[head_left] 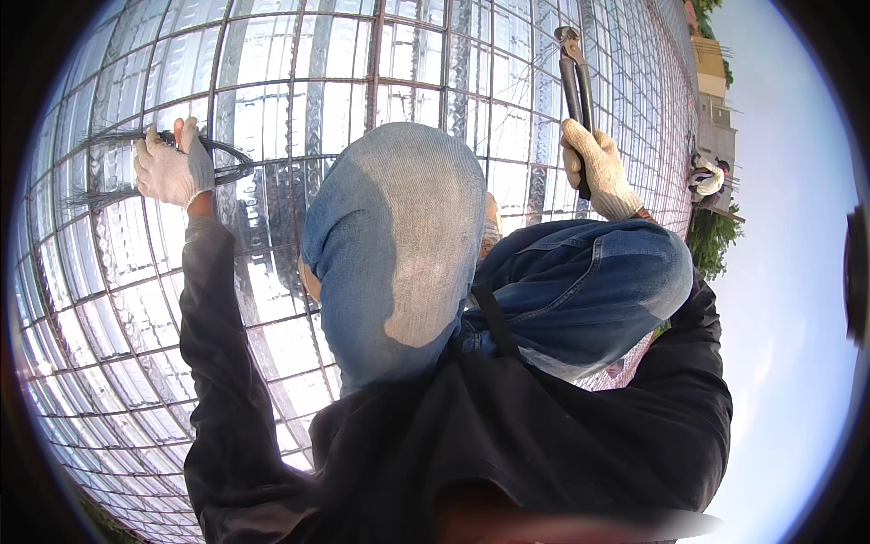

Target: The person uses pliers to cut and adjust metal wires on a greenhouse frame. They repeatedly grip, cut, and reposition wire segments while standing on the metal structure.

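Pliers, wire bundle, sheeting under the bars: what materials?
Pliers: metal head, likely steel, dull brownish as if worn or rusted; dark handles, perhaps plastic or rubber sleeves.
Wire bundle: probably thin steel, dark, holding bent loops.
Sheeting: probably galvanized metal, judging by its bright silvery glare and ribbed, embossed surface.

Yeah, no readable text here that I can find, folks. Can't make out any lettering, numbers or logos on the pliers (571,91), the jeans (399,236) or the dark top (553,444), nor on the shiny metal sheets (258,52). The building (714,140) off right is too small to read anything on either.
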A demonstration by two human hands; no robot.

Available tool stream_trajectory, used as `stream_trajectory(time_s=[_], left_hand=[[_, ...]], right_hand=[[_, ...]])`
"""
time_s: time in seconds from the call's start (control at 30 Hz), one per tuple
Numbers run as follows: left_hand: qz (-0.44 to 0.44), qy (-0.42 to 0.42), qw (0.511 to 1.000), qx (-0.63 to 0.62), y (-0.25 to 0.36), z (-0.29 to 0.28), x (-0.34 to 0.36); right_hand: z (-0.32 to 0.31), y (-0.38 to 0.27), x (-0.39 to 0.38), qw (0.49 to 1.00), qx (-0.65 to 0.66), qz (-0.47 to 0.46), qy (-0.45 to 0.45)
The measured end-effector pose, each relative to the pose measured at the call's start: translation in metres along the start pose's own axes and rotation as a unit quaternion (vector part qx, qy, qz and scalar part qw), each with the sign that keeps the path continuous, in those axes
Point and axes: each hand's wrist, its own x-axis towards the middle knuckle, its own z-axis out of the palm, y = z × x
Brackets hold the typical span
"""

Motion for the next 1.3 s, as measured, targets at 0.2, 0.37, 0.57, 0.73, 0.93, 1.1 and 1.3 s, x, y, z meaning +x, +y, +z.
stream_trajectory(time_s=[0.2,0.37,0.57,0.73,0.93,1.1,1.3], left_hand=[[-0.005,0.02,1.0,-0.006,-0.009,-0.001,0.003],[0.007,0.04,0.997,-0.07,0.015,-0.004,-0.011],[-0.097,0.101,0.954,-0.264,0.029,-0.042,0.017],[-0.037,-0.184,0.759,-0.624,0.127,-0.129,0.047],[-0.079,-0.395,0.589,-0.7,0.211,-0.192,0.062],[-0.07,-0.455,0.702,-0.543,0.216,-0.207,0.09],[-0.207,-0.471,0.758,-0.402,0.237,-0.16,0.023]], right_hand=[[-0.017,-0.047,-0.011,0.999,-0.016,-0.021,0.021],[0.0,-0.092,0.013,0.994,-0.059,-0.087,0.012],[0.052,-0.112,0.044,0.968,-0.112,-0.173,-0.14],[0.092,-0.132,0.07,0.921,-0.124,-0.261,-0.26],[0.123,-0.145,0.095,0.876,-0.021,-0.317,-0.364],[0.115,-0.148,0.131,0.841,-0.039,-0.292,-0.455],[0.135,-0.064,0.218,0.811,-0.184,-0.238,-0.502]])
